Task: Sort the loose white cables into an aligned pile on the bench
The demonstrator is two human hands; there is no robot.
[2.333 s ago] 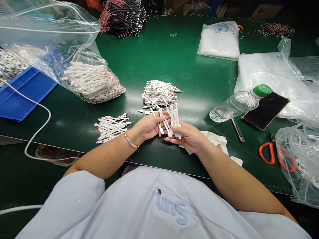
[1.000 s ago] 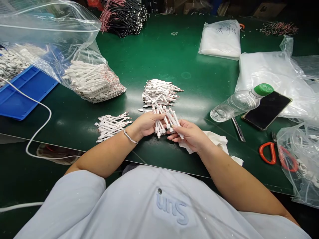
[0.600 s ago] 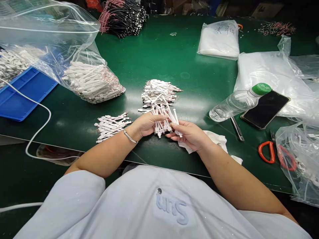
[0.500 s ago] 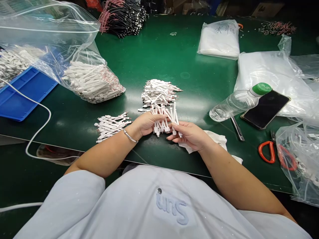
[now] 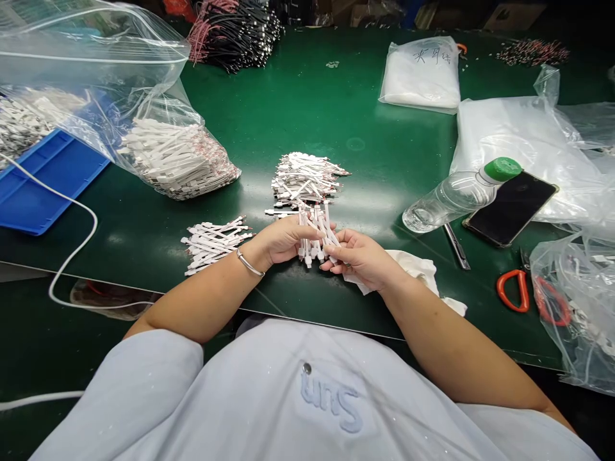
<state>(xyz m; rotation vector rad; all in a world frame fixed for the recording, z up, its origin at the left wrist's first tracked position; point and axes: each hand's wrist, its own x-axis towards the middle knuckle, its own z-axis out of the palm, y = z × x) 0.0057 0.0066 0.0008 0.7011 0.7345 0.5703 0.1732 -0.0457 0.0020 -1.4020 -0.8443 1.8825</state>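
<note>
My left hand (image 5: 284,242), with a metal bangle on its wrist, is closed around a bundle of short white connector cables (image 5: 307,246). My right hand (image 5: 360,256) meets it from the other side, thumb and fingers pinching cables at the bundle's right edge. Just beyond my hands lies a larger pile of the same white cables (image 5: 307,176) with reddish ends. A smaller pile of cables (image 5: 214,243) rests on the green table left of my left wrist. Under my right hand and wrist is a crumpled white cloth or tissue (image 5: 418,269).
At left are a clear bag of white cables (image 5: 177,153) and a blue tray (image 5: 48,186). To the right lie a water bottle (image 5: 446,202), phone (image 5: 512,208), utility knife (image 5: 457,246) and orange-handled scissors (image 5: 513,291). Black cables (image 5: 235,32) are heaped at the back.
The cables in my right fingers have swung from nearly upright, fanned apart, to leaning left against the bundle. My right hand has shifted slightly toward my left.
</note>
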